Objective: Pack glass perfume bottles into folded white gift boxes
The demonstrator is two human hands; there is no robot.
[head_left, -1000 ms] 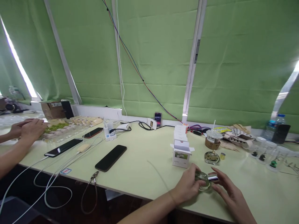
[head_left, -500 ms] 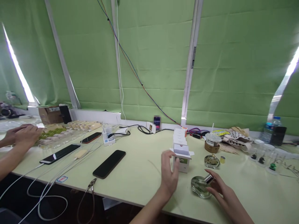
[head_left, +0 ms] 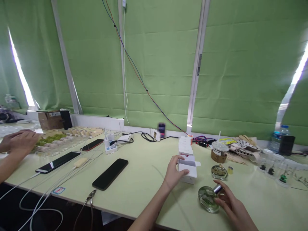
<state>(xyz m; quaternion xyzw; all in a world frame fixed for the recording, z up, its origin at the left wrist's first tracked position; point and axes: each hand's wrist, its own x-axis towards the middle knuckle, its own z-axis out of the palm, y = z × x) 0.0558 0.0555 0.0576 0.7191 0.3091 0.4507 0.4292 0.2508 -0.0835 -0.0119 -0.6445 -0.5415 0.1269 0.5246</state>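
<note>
My left hand (head_left: 175,173) grips a small white carton (head_left: 189,172) at its left side, thumb against the front and fingers at the rear rim. The carton stands with its top open, and a flap (head_left: 197,164) sticks out to the right. My right hand (head_left: 229,202) pinches a round clear glass perfume bottle (head_left: 207,199) near its silver neck (head_left: 217,188). The bottle leans to the right, low over the table. Behind it are a second glass bottle (head_left: 219,172) with gold-coloured contents and a small gold cap (head_left: 230,170).
More white cartons (head_left: 184,145) line up behind the open one. A lidded cup (head_left: 219,150) with a straw and several clear jars (head_left: 283,171) stand right. Left lie phones (head_left: 110,173), cables and a power strip (head_left: 110,146). At far left are another person's hands (head_left: 21,141) over a tray.
My left hand has closed on the open carton, and the picture on its front no longer shows. My right hand still holds the perfume bottle, now tilted a little differently.
</note>
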